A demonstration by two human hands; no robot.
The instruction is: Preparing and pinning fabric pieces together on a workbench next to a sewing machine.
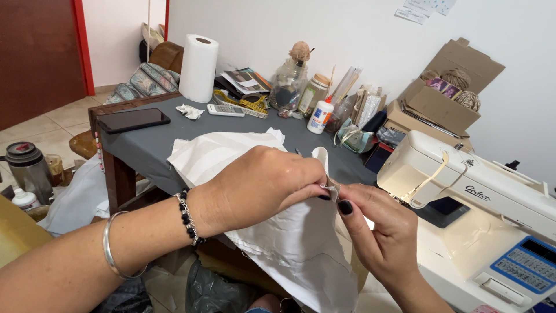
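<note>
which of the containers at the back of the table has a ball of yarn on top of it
The clear glass jar between the paper towel roll and the tan-lidded jar. A beige yarn ball sits on its mouth; the tan-lidded jar and the white glue bottle carry only caps.

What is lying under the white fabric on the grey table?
Under the white fabric only the grey table shows around its edges. The fabric hides whatever lies beneath its middle; both hands pinch its edge.

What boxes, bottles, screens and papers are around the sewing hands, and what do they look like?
Smartphone: flat black screen, table's left end.
Calculator: small, white, mid-table.
Glue bottle: white, orange cap, blue label, table's back.
Cardboard box: brown, open, by wall.
Sewing machine panel: blue rectangle, lower right.
Paper notes: pale, on wall.
</note>
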